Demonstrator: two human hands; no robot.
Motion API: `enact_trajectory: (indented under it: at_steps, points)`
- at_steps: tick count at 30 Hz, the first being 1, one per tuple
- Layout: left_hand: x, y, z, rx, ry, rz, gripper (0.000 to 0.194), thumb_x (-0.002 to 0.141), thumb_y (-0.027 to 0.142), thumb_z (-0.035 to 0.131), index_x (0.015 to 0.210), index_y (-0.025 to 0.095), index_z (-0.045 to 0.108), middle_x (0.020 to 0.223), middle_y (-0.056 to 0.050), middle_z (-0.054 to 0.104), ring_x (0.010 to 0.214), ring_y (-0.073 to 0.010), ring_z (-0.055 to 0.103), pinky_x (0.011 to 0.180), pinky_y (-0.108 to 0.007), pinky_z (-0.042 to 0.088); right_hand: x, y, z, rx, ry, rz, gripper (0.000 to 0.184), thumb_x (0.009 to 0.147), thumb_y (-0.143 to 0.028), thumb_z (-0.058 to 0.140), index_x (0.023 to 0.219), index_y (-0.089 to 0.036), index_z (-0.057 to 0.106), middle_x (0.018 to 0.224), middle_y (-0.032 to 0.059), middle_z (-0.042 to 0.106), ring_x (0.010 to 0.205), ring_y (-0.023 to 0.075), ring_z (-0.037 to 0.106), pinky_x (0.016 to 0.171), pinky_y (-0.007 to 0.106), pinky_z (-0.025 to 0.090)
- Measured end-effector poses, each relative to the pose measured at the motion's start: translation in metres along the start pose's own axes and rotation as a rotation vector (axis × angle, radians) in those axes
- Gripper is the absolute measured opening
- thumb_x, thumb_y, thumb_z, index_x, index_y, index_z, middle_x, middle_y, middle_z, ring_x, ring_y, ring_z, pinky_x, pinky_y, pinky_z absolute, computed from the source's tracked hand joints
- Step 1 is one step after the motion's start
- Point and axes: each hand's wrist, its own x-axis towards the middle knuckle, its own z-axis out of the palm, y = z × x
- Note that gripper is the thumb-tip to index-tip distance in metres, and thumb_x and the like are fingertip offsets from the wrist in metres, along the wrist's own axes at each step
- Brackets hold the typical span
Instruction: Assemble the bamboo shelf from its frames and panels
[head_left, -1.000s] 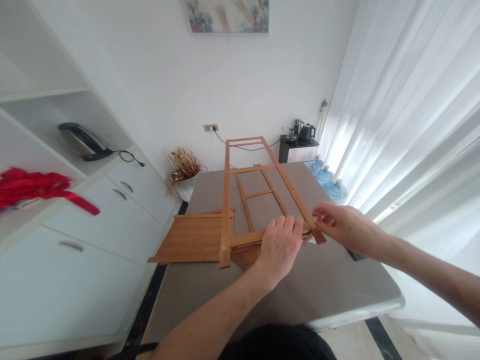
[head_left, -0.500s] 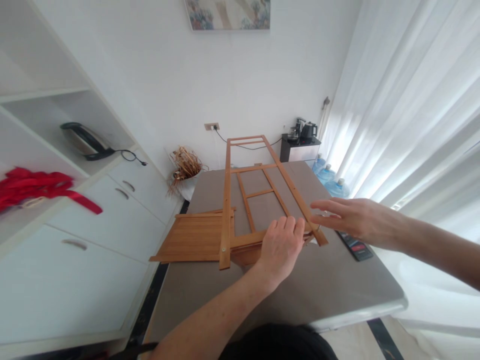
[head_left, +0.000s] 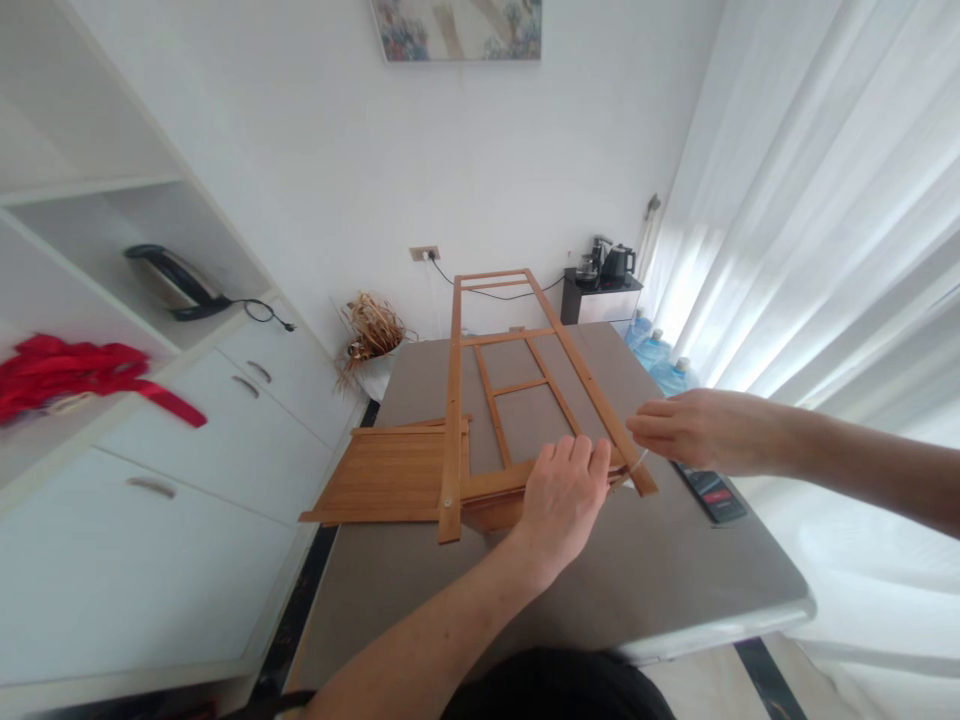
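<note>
- Wooden frame (head_left: 454, 420), one, set lengthwise over the grey table (head_left: 675, 580), its near end toward the person.
- Left hand (head_left: 562, 492), closed over the frame's near crossbar, fingers curled across the top.
- Right hand (head_left: 701, 432), fingertips pinched together on one thin rod (head_left: 640, 460), which meets the frame's near right corner.
- Slatted panel (head_left: 394, 472), flat on the table, partly under the frame's left rail; whether it is one or several, I cannot tell from here.
- Phone (head_left: 712, 492), one, on the table below the right hand; its screen shows a red patch, the writing too small to read.
- Water bottles (head_left: 671, 376), three visible, standing beyond the table's right edge.
- Steel kettle (head_left: 172, 282), one, on the left shelf.
</note>
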Motion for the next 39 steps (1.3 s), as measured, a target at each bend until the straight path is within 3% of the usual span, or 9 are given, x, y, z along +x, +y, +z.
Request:
enact_trajectory:
  at_steps: [8,13,19,22,26,29,34,39]
  points:
    - [0.001,0.000,0.000,-0.007,0.002,0.012,0.030,0.086,0.029,0.055,0.112,0.018,0.047,0.086,-0.004,0.051,0.079,-0.0204,0.049,0.066,-0.034,0.036,-0.018,0.002,0.004,0.104,-0.207,0.181,0.014,0.078,-0.005,0.053,0.075,-0.018,0.058,0.067,0.0020,0.054,0.058,0.0150,0.046,0.049,0.027,0.023]
    - [0.002,0.000,-0.003,-0.002,0.001,0.009,0.029,0.086,0.030,0.055,0.111,0.018,0.047,0.085,-0.004,0.051,0.079,-0.0203,0.049,0.066,-0.033,0.036,-0.013,-0.005,0.002,0.025,-0.160,0.262,0.015,0.075,-0.002,0.054,0.076,-0.016,0.059,0.068,0.0037,0.056,0.058,0.0150,0.046,0.049,0.027,0.023]
    - [0.002,0.001,-0.005,-0.007,-0.008,0.005,0.031,0.085,0.030,0.056,0.112,0.018,0.047,0.085,-0.004,0.051,0.079,-0.0204,0.050,0.065,-0.033,0.037,-0.003,-0.016,0.001,0.044,-0.141,0.244,0.014,0.074,-0.003,0.054,0.075,-0.016,0.058,0.068,0.0035,0.058,0.056,0.0145,0.048,0.049,0.027,0.022]
    - [0.002,0.001,-0.005,-0.003,-0.007,0.001,0.030,0.086,0.030,0.056,0.112,0.018,0.047,0.086,-0.004,0.051,0.079,-0.0203,0.050,0.066,-0.034,0.037,0.006,-0.022,-0.005,0.122,-0.167,0.361,0.014,0.076,-0.004,0.054,0.080,-0.017,0.057,0.063,0.0008,0.057,0.052,0.0136,0.049,0.047,0.025,0.019]
    - [0.003,0.001,-0.003,0.007,-0.006,0.009,0.031,0.085,0.029,0.056,0.112,0.017,0.047,0.087,-0.005,0.052,0.081,-0.0208,0.051,0.067,-0.034,0.038,0.027,-0.027,-0.015,0.068,-0.163,0.504,0.012,0.078,-0.004,0.052,0.075,-0.015,0.056,0.068,0.0048,0.059,0.059,0.0158,0.053,0.047,0.025,0.019]
    - [0.003,0.001,-0.003,0.008,-0.003,0.011,0.028,0.085,0.029,0.056,0.109,0.016,0.049,0.088,-0.005,0.053,0.081,-0.0210,0.051,0.067,-0.034,0.038,0.039,-0.028,-0.018,0.096,-0.177,0.494,0.013,0.077,-0.003,0.054,0.071,-0.015,0.055,0.069,0.0055,0.060,0.061,0.0159,0.053,0.048,0.025,0.021]
    - [0.003,0.000,-0.002,-0.004,0.005,0.026,0.021,0.084,0.030,0.058,0.099,0.017,0.052,0.087,-0.005,0.052,0.081,-0.0209,0.051,0.067,-0.035,0.038,0.036,-0.028,-0.017,0.333,-0.199,0.408,0.015,0.068,-0.003,0.060,0.069,-0.016,0.053,0.065,0.0010,0.057,0.059,0.0130,0.050,0.049,0.024,0.023]
    - [0.003,0.000,-0.003,-0.005,0.001,0.009,0.027,0.085,0.030,0.056,0.108,0.017,0.050,0.086,-0.005,0.052,0.080,-0.0207,0.051,0.066,-0.034,0.037,0.021,-0.021,-0.017,0.357,-0.206,0.468,0.016,0.082,-0.012,0.049,0.067,-0.018,0.054,0.062,0.0001,0.056,0.055,0.0120,0.049,0.049,0.024,0.021]
